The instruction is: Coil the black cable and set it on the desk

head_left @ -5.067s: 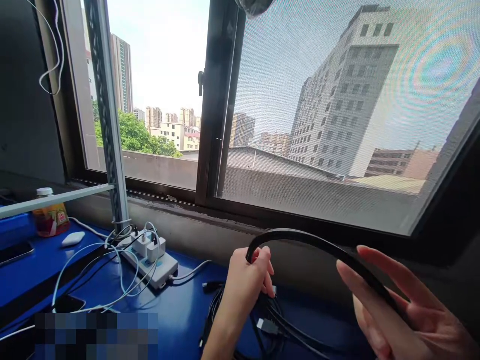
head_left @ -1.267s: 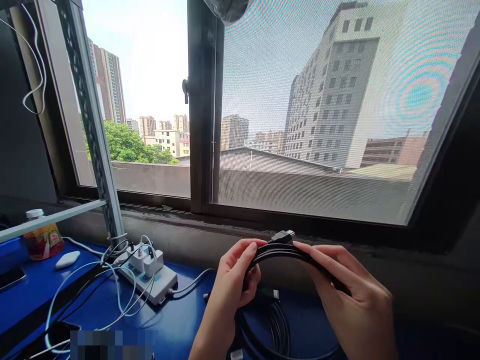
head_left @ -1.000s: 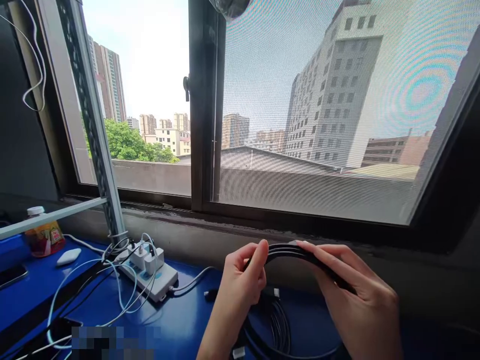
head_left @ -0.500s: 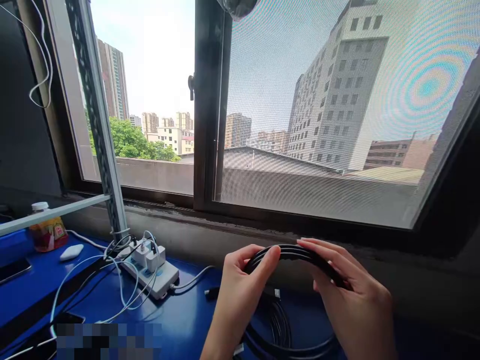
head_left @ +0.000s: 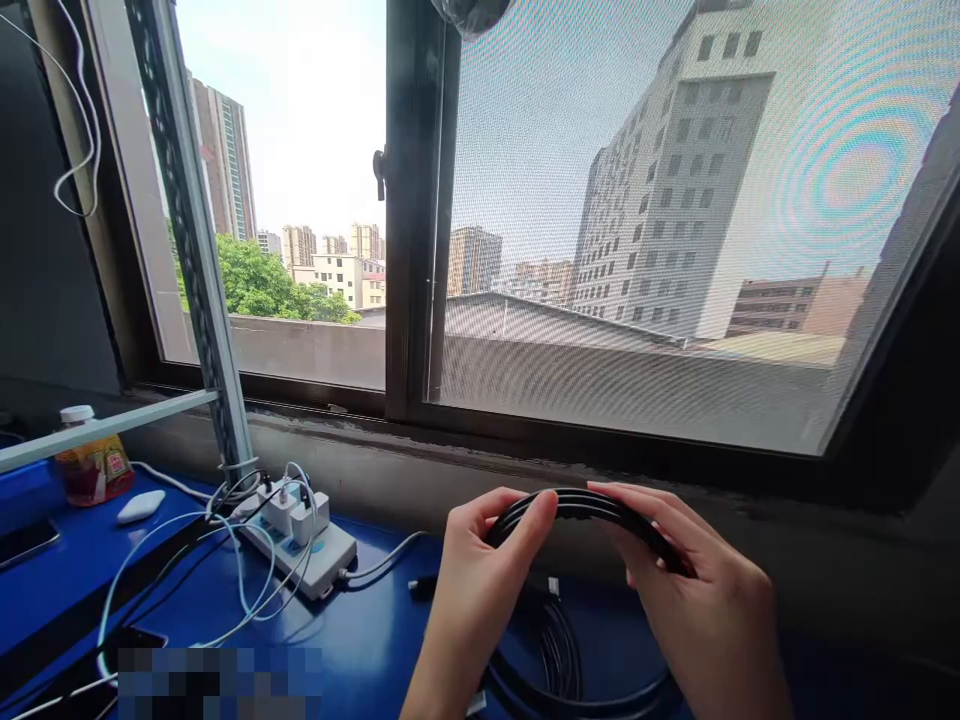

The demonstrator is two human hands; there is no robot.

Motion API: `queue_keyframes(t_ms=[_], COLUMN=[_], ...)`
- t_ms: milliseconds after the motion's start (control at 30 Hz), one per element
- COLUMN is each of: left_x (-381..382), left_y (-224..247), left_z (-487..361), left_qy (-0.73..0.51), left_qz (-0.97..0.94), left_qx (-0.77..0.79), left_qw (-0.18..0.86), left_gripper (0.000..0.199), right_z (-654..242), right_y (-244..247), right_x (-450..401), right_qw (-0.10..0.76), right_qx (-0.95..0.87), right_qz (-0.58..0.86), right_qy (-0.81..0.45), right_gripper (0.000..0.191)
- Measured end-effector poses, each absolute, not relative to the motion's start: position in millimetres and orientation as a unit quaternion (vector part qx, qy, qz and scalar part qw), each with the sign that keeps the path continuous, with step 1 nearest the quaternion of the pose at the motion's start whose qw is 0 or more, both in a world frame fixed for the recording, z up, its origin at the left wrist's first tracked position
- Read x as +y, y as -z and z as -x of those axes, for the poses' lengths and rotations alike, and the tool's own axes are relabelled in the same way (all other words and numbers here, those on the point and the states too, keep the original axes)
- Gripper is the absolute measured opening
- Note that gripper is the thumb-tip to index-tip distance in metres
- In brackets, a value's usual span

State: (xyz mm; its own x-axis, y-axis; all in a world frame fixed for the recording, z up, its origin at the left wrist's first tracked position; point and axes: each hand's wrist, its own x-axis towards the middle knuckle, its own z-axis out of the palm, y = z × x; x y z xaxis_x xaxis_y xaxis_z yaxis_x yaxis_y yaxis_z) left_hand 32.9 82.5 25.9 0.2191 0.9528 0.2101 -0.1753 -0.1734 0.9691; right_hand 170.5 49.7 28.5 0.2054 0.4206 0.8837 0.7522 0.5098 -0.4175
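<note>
Between my two hands a bundle of black cable arches in several parallel loops, raised over the blue tabletop. My left hand is closed on its left side, the thumb pressed along the top loops. On the right side my right hand is wrapped round the same bundle, fingers stretched over its far side. Lower down the loops curve back below my hands near the bottom edge. Another coil of thin black cable lies on the table beneath, with a connector at its upper end.
A white power strip with plugged-in adapters and tangled cables stands left of my hands. Farther left are a bottle, a white rounded object and a phone. A metal post rises before the window.
My right hand has shifted slightly left along the black cable. My left hand keeps nearly the same grip, and the view has moved only a little.
</note>
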Motion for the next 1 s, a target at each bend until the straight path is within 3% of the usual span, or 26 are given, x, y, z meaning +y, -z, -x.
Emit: queue_keyframes(t_ms=[1000], left_x=[85.6], left_y=[-28.0], left_z=[-23.0], left_qy=[-0.517], left_qz=[-0.553], left_qx=[0.357], left_qw=[0.547], left_gripper=[0.050], right_z=[-159.7], right_y=[-30.1], right_x=[53.0], right_qw=[0.570], right_qx=[-0.619], right_qz=[0.513], right_qy=[0.169], right_gripper=[0.028])
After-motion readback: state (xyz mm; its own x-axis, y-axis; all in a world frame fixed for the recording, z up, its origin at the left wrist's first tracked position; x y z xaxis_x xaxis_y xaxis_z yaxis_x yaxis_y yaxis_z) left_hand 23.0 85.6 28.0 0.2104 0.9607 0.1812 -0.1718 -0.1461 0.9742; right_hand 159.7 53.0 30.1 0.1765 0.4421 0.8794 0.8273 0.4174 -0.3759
